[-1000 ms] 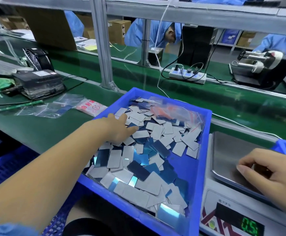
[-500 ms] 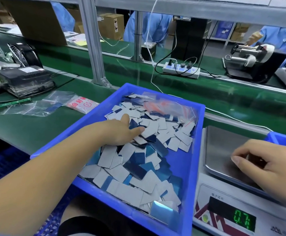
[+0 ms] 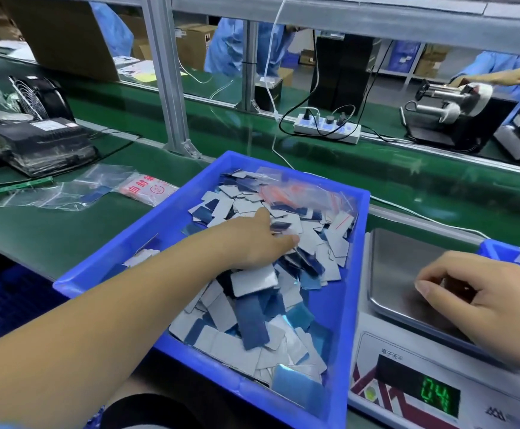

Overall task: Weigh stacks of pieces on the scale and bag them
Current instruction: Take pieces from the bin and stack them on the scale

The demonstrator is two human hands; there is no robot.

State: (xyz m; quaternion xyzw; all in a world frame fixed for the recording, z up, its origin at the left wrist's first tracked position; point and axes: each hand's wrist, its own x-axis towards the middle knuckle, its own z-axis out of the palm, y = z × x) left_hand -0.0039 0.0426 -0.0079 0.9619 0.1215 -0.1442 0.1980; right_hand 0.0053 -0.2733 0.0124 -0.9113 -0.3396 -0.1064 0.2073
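Note:
A blue tray (image 3: pixel 113 274) holds a loose pile of several grey and blue flat pieces (image 3: pixel 252 320), heaped toward its right side. Clear bags with red stripes (image 3: pixel 302 193) lie on the pieces at the tray's far end. My left hand (image 3: pixel 258 243) lies palm down on the pile, thumb out, fingertips pushed in among the pieces. To the right stands the scale, its steel pan (image 3: pixel 401 264) bare where visible and its green display (image 3: pixel 438 397) reading 0.4. My right hand (image 3: pixel 475 298) rests on the pan with loosely curled fingers; nothing shows in it.
Clear bags (image 3: pixel 66 193) and a red-printed bag pack (image 3: pixel 147 188) lie on the green belt left of the tray. Beyond are a black device (image 3: pixel 42 147), a fan (image 3: pixel 42 97), an aluminium post (image 3: pixel 172 88) and a power strip (image 3: pixel 327 128). Another blue bin (image 3: pixel 500 249) borders the scale.
My left hand has swept rightward through the tray, pushing pieces right and baring the tray's left floor. The right hand stayed on the pan; the display went from 0.5 to 0.7 to 0.4.

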